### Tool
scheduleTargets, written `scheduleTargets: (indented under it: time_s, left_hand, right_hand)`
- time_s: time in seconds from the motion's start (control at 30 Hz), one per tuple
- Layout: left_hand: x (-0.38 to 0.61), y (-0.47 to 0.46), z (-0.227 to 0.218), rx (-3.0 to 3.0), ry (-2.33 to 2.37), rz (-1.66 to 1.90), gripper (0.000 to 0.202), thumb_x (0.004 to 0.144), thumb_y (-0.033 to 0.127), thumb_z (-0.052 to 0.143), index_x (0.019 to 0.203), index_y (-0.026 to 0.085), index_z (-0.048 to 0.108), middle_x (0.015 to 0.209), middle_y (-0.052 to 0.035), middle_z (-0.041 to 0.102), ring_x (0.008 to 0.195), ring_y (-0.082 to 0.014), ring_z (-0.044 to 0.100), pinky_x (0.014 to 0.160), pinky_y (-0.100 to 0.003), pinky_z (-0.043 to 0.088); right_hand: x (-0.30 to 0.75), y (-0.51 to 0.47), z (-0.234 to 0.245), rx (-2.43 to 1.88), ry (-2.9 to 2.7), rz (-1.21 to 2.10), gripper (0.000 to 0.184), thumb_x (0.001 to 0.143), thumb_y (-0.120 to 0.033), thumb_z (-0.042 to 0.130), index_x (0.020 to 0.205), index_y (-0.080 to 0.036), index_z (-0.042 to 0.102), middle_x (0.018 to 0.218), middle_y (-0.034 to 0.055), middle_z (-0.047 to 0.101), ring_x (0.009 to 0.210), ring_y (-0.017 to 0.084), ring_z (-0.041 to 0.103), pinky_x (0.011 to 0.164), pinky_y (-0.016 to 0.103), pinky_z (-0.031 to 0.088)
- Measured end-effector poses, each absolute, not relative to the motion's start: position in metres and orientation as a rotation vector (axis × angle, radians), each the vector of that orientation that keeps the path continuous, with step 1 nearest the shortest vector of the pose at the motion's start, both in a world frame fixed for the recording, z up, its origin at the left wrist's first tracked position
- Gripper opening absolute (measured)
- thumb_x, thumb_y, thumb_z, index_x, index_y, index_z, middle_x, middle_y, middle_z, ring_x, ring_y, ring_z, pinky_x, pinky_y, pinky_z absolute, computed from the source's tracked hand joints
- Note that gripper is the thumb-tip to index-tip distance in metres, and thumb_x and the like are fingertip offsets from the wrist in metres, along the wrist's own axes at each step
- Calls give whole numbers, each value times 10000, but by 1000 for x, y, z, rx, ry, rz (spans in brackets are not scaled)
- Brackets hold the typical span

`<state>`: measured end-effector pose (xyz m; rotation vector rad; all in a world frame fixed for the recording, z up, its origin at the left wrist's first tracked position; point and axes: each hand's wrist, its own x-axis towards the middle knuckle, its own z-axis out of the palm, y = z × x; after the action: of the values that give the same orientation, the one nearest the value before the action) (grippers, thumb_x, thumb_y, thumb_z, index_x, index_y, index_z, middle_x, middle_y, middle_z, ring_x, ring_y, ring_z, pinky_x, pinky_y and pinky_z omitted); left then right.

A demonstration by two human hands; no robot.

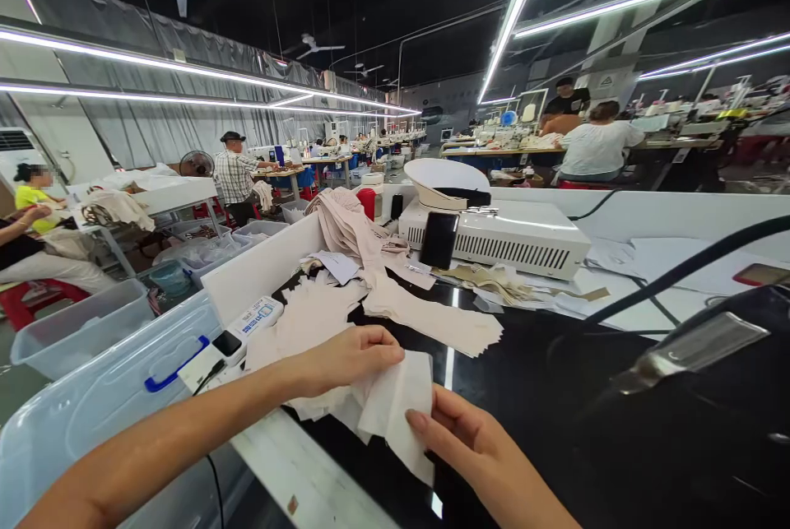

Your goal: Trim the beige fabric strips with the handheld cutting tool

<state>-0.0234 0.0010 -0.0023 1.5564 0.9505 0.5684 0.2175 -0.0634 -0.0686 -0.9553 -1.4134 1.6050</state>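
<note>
Cloth [390,404], off-white and thin, is held between both hands in the head view, low in front of the person and above the near edge of the dark, glossy counter [531,406]. Its upper edge is pinched by the left hand [355,360], with the thumb laid along the top and the fingers curled; its right edge is gripped by the right hand [469,438], with the thumb on the near face and fingers tucked behind. Neither of the hands can be called nearer, since the cloth is touched by both. Its long axis appears to be slanted down to the right, toward the person, though its full outline is hidden by folds and fingers. Soft creases are seen across the face, and a loose corner is left hanging below the right thumb. To the left and beyond, a heap of cream pieces [309,313] is spread past the left forearm; straight ahead, well apart from the right hand, a fanned stack of strips [432,317] is laid with ragged ends pointing right.
</note>
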Motion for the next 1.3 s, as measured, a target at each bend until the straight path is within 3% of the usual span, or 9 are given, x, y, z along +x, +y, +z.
scheduleTargets:
  time_s: [0.2, 0.27, 0.37, 0.57, 0.73, 0.97, 1.07, 1.17, 1.3]
  left_hand:
    - [-18, -4, -11, 1517, 968, 511, 773, 809, 898, 1036, 969, 240, 664, 862, 64, 598, 801, -150, 506, 728, -281, 401]
    - [-16, -6, -12, 1559, 945, 531, 766, 848, 927, 979, 965, 239, 664, 854, 66, 591, 787, -145, 481, 723, -282, 394]
    - [-14, -9, -13, 1629, 941, 538, 723, 930, 923, 885, 951, 234, 664, 853, 59, 582, 783, -147, 459, 722, -286, 390]
    - [-13, -9, -18, 1716, 956, 535, 617, 1001, 834, 779, 911, 238, 649, 838, 48, 548, 779, -160, 443, 714, -297, 374]
    - [-16, -4, -22, 1811, 964, 560, 488, 1064, 678, 716, 882, 230, 653, 820, 45, 536, 774, -164, 446, 726, -296, 379]
    - [-20, 2, -15, 2173, 911, 702, 383, 1254, 446, 638, 994, 219, 804, 943, -4, 773, 879, -195, 682, 799, -278, 498]
    - [-23, 2, -25, 2717, 747, 794, 452, 1394, 473, 520, 1240, 262, 889, 981, -8, 826, 850, -186, 735, 750, -285, 481]
    - [-18, -6, -52, 3186, 453, 747, 521, 1429, 589, 467, 1271, 295, 867, 875, 15, 775, 720, -178, 674, 622, -341, 369]
    - [-2, -23, -93, 3317, 346, 587, 457, 1369, 680, 634, 1323, 258, 806, 884, 30, 773, 687, -193, 663, 587, -364, 392]
  right_hand:
    - [216, -67, -80, -941, -1319, 1646, 792, 821, -974, 1087, 1141, -259, 974, 928, 36, 839, 902, 249, 769, 931, 379, 670]
    - [213, -67, -90, -940, -1349, 1688, 916, 751, -1056, 1063, 1152, -243, 940, 837, -9, 742, 750, 187, 665, 826, 346, 632]
    - [209, -67, -104, -1012, -1475, 1698, 1029, 615, -1194, 978, 949, -229, 845, 674, -84, 502, 584, 122, 451, 599, 298, 450]
    - [206, -73, -102, -1081, -1570, 1656, 871, 745, -1102, 925, 763, -280, 639, 609, -102, 367, 596, 129, 397, 616, 305, 425]
    - [209, -76, -80, -1125, -1701, 1669, 717, 791, -928, 912, 763, -279, 606, 638, -84, 430, 608, 123, 394, 614, 299, 393]
    - [223, -71, -66, -1316, -1880, 1327, 479, 1045, -669, 756, 833, -285, 566, 720, -61, 448, 695, 171, 453, 666, 310, 441]
    - [237, -62, -64, -1410, -1968, 973, 336, 1174, -470, 613, 908, -270, 659, 900, 3, 694, 889, 230, 650, 858, 343, 542]
    - [253, -54, -66, -1514, -2074, 659, 312, 1172, -234, 528, 1116, -291, 830, 1136, 41, 873, 1087, 275, 824, 989, 374, 611]
    - [266, -47, -80, -1643, -2205, 257, 426, 1158, -77, 540, 1250, -315, 881, 1141, 39, 895, 1084, 257, 891, 841, 321, 621]
